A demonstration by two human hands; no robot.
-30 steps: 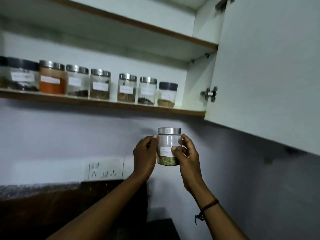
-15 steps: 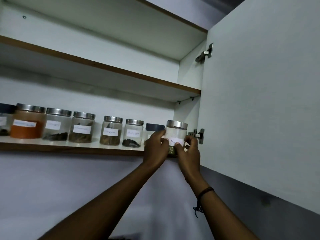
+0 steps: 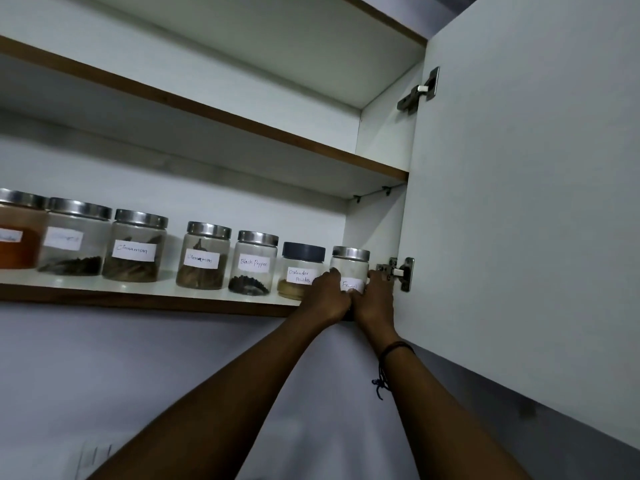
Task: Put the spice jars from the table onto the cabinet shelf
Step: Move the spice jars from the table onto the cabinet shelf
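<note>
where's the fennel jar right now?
Head view: the fennel jar sits at the right end of the lower shelf, between the coriander powder jar and the door hinge, with left hand and right hand around it.

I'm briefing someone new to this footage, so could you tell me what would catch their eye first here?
First, the left hand and right hand clasping a clear steel-lidded jar labelled Fennel at the right end of the white wood-edged cabinet shelf. Next, the row of labelled spice jars to its left, notably the dark-lidded coriander powder jar. The open white cabinet door fills the right side.
</note>
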